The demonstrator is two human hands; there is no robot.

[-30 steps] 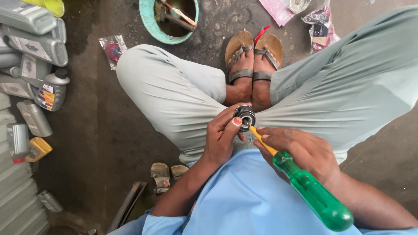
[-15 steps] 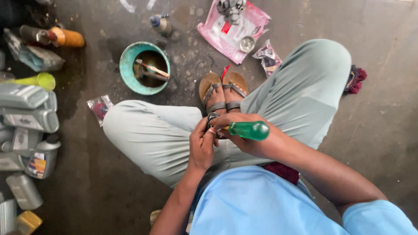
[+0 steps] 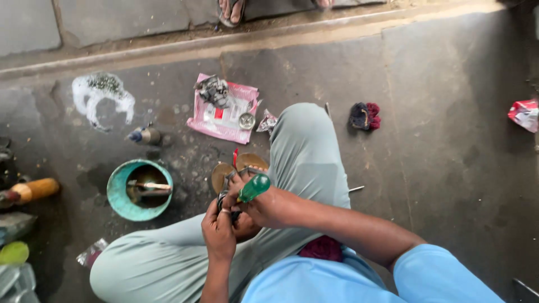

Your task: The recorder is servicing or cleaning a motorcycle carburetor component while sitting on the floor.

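Note:
I sit cross-legged on a concrete floor in pale green trousers. My right hand (image 3: 265, 209) is closed around a screwdriver with a green handle (image 3: 254, 187), its handle end tilted up and its shaft hidden between my hands. My left hand (image 3: 220, 231) is pressed against the right one and grips a small dark metal part (image 3: 222, 197), which my fingers mostly cover. Both hands are just above my crossed feet in brown sandals (image 3: 220, 175).
A teal bowl (image 3: 119, 193) holding a tool stands to the left. A pink packet (image 3: 224, 122) carries a grey metal assembly (image 3: 213, 90) and a round cap (image 3: 246, 120). A dark red rag (image 3: 364, 115), bottles (image 3: 33, 189) and another person's foot (image 3: 231, 10) are nearby.
My view has swung forward, showing more floor ahead and a curb. My hands stay together on the part; the screwdriver handle has tipped from sideways to pointing up.

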